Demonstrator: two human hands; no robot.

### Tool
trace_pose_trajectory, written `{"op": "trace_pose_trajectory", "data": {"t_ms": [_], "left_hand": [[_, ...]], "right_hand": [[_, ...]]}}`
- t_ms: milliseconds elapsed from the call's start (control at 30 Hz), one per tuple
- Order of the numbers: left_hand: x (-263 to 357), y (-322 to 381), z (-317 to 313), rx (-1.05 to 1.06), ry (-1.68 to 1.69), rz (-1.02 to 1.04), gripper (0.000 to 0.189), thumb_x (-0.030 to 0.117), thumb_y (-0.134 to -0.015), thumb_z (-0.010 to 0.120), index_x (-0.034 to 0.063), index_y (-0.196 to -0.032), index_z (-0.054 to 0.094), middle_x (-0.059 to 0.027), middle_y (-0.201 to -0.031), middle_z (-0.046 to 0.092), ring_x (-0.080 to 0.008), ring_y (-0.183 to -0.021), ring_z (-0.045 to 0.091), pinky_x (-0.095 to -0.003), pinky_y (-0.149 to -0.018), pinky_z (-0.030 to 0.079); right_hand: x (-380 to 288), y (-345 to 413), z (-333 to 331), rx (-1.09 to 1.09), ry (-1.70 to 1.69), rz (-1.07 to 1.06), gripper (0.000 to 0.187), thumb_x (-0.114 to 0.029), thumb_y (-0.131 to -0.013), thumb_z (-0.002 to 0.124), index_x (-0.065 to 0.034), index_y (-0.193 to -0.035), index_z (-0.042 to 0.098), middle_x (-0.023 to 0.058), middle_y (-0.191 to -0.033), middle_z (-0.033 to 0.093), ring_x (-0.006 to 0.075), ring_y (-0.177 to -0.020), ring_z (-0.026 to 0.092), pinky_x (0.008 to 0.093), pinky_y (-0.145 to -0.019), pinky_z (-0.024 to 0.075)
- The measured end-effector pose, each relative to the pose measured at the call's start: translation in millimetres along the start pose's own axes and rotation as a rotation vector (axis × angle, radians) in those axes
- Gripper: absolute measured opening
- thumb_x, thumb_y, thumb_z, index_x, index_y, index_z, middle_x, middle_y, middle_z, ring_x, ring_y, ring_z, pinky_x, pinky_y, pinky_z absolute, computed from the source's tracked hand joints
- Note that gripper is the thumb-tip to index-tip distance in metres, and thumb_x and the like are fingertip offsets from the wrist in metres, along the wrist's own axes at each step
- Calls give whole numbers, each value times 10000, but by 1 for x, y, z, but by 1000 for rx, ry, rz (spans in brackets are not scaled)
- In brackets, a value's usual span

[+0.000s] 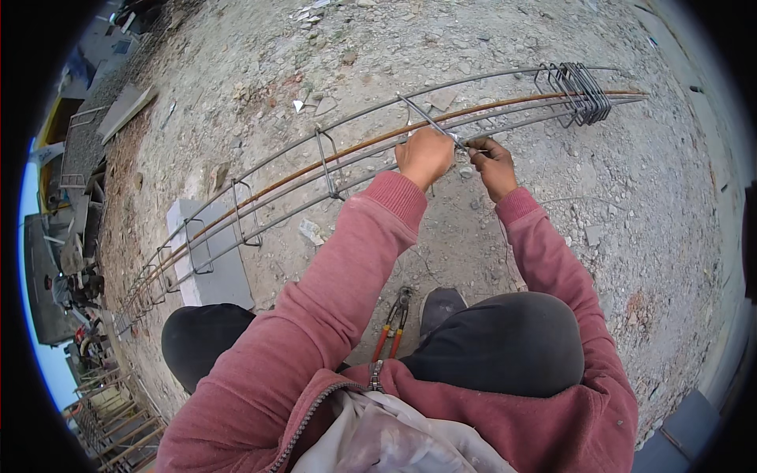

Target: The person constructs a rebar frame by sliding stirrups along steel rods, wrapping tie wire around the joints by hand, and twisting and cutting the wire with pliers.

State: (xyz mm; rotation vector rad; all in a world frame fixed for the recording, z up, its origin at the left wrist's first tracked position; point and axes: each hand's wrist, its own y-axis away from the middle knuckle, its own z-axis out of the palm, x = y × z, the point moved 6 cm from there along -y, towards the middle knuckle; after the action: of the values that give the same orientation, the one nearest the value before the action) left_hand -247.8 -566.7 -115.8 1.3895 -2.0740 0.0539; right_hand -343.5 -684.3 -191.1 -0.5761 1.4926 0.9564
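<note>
A long cage of steel reinforcing bars (284,171), one of them rusty brown, runs across in front of me with square wire stirrups around it. My left hand (427,155) is closed around the near side of one stirrup (421,112), by the near bars. Just right of it, the fingertips of my right hand (492,162) pinch at the near bar beside the stirrup's corner; what lies between them is too small to tell. A bunch of stirrups (579,94) hangs near the cage's right end. Pincers (393,322) with red and yellow handles lie between my feet.
A pale block (227,275) stands under the left part of the cage. Loose thin wire (582,199) and rubble lie on the rough ground. At the far left are a person (74,287), a broken slab (127,112) and more rebar frames (118,428).
</note>
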Motion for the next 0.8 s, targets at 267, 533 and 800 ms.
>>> {"op": "trace_pose_trajectory", "data": {"t_ms": [267, 533, 800], "left_hand": [[-4, -14, -4, -266, 483, 36, 128, 91, -786, 654, -12, -853, 693, -56, -792, 657, -141, -643, 571, -285, -514, 440], [-5, -10, 1, -337, 561, -155, 134, 90, -795, 655, -24, -855, 692, -43, -772, 655, -131, -582, 554, -251, -489, 423], [-1, 21, -15, 367, 391, 300, 63, 94, -770, 664, 46, -810, 670, -85, -670, 637, -162, -596, 588, -286, -561, 447]], "right_hand": [[0, -3, 6, -115, -265, 162, 61, -20, -814, 595, 0, -866, 621, 17, -705, 559, 82, -546, 441, 221, -506, 355], [7, -1, 9, -157, -349, 225, 99, -37, -831, 576, -6, -921, 604, 15, -709, 550, 92, -569, 463, 230, -515, 375], [-2, 3, 8, -105, -291, 210, 103, -47, -833, 578, -21, -924, 619, 4, -716, 557, 79, -581, 469, 220, -509, 375]]}}
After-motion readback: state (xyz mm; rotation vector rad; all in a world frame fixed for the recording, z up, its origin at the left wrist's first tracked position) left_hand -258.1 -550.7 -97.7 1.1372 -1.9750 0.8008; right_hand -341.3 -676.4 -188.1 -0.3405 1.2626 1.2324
